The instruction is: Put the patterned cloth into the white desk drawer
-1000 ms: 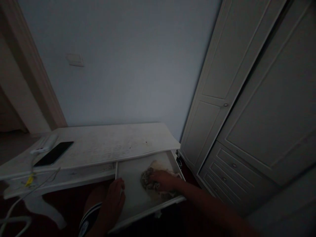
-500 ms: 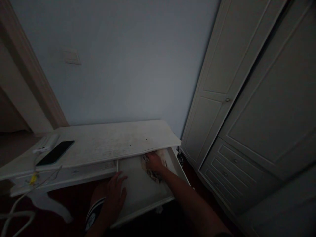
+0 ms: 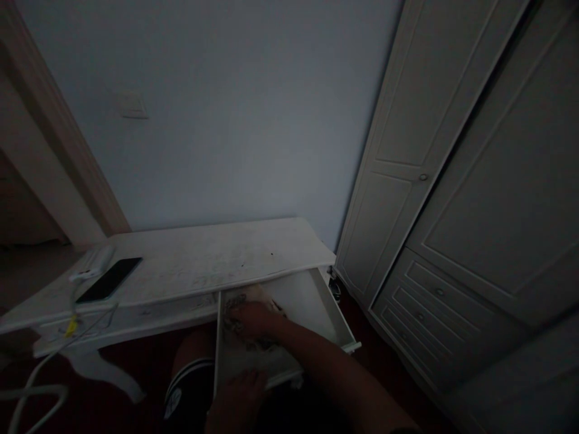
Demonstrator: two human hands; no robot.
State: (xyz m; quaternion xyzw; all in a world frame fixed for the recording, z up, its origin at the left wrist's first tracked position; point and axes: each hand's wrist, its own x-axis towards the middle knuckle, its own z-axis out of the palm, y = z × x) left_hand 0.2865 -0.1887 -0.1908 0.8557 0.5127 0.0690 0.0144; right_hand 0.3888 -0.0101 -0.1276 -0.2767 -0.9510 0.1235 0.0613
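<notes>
A white drawer (image 3: 316, 301) is pulled out from the white table (image 3: 190, 250). Inside it, my right hand (image 3: 251, 319) presses a crumpled light-and-dark patterned cloth (image 3: 266, 295) against the drawer floor near the left wall. Its fingers are closed on the cloth, and the forearm crosses over the drawer's front. At the front left corner, my left hand (image 3: 242, 389) grips the drawer's front edge, with its fingertips over the rim. Shadow hides part of that hand.
A dark phone (image 3: 110, 280) and a white power strip (image 3: 93, 263) lie on the table's left end, with a white cable (image 3: 38, 367) hanging down. My knee (image 3: 194, 355) is below the table. A white wardrobe (image 3: 407, 199) stands at right.
My right hand has slid the cloth from the right part of the drawer to its left side. My left hand has moved from the drawer's left side to its front edge.
</notes>
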